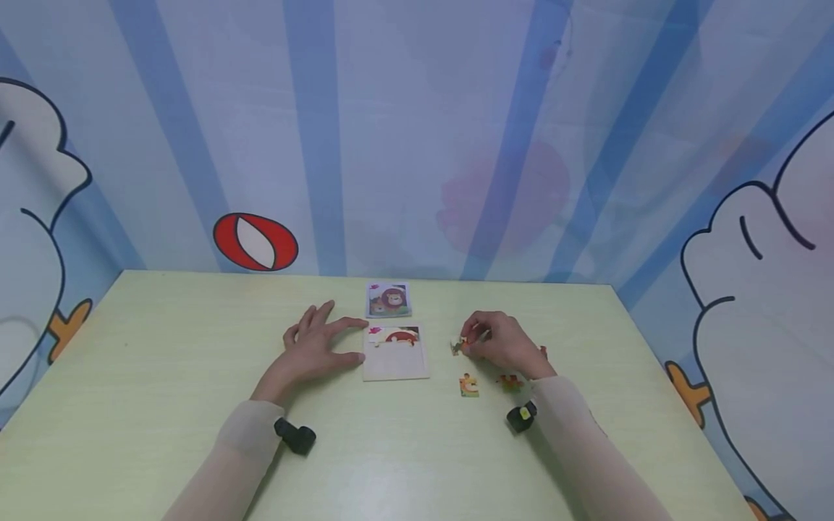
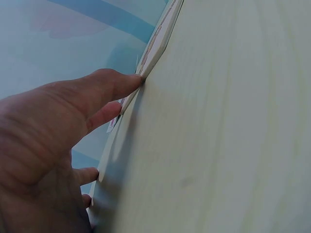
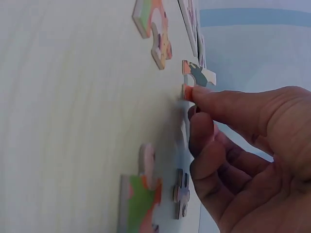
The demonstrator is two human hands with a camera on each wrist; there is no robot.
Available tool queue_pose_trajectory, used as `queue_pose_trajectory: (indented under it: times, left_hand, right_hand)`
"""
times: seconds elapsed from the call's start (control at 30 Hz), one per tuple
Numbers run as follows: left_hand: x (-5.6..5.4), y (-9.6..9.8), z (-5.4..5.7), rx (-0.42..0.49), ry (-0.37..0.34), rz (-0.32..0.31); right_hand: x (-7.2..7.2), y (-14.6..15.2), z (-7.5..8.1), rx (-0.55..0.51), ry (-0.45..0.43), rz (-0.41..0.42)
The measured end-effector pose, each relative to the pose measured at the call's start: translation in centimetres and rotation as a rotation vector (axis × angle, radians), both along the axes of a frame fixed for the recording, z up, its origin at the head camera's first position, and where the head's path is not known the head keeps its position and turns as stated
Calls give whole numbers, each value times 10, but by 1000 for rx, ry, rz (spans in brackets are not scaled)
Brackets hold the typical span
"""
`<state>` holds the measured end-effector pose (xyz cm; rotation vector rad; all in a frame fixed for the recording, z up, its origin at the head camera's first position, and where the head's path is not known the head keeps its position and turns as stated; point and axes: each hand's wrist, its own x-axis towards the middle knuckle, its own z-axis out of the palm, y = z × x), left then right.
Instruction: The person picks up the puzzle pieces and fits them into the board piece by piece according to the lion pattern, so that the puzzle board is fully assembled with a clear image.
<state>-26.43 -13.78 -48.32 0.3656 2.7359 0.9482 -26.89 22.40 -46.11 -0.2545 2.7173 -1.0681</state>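
Note:
A shallow white puzzle tray (image 1: 396, 365) lies in the middle of the table, its top strip filled with red, brown and cream pieces. My left hand (image 1: 309, 354) spreads its fingers at the tray's left side. In the left wrist view the thumb (image 2: 116, 85) touches the tray's edge. To the right of the tray, my right hand (image 1: 502, 341) pinches a jigsaw piece (image 3: 198, 74) between thumb and fingers; it shows orange, white and dark green. Close by lie a yellow-orange jigsaw piece (image 1: 468, 386) and a red-green one (image 1: 510, 382).
Behind the tray lies a lion picture (image 1: 389, 300). Another small piece (image 1: 544, 352) shows partly behind the right wrist. The pale table (image 1: 195, 325) ends at a blue striped cloth backdrop (image 1: 391, 145). Each wrist carries a black camera.

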Motion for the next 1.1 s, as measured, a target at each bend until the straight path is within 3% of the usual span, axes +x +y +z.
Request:
queue_pose_trajectory:
  times: [0.17, 0.53, 1.1]
  left_hand:
    - [0, 0, 0, -2, -2, 2]
    - [-1, -1, -1, 0, -5, -1]
    - [0, -1, -1, -11, 3, -11]
  right_hand:
    - [0, -4, 1, -71, -1, -14]
    - [-2, -27, 3, -187, 15, 37]
    - [-7, -66, -2, -209, -34, 54]
